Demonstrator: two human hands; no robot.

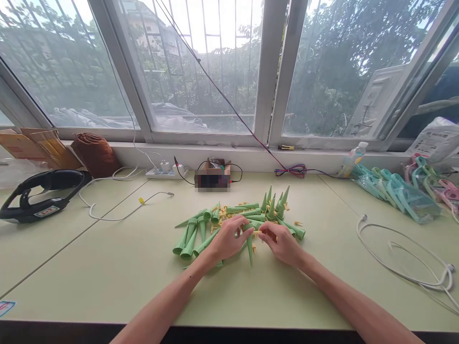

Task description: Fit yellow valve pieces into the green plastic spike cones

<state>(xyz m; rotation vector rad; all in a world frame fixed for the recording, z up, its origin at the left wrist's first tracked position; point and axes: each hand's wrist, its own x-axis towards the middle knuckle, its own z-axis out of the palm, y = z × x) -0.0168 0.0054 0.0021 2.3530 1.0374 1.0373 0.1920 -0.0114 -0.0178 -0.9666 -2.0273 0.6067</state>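
Observation:
My left hand [233,235] is closed around the wide top of a green plastic spike [250,253], whose narrow point hangs downward. In a pinch, my right hand [280,240] holds a small yellow plastic piece [257,232] by one end; its other end meets the side of the spike near my left fingertips. Whether the piece sits inside the spike cannot be made out. More green spikes [190,239] lie in a heap left of and behind my hands, with small yellow pieces among them. Several spikes [272,208] stand point up at the back right of the heap.
A black headset [43,196] and a white cable [107,219] lie to the left. At the back are a power strip [167,171] and a small box [212,179]. Bagged teal plastic items [398,193], a bottle [353,160] and a coiled white cable [398,260] are right.

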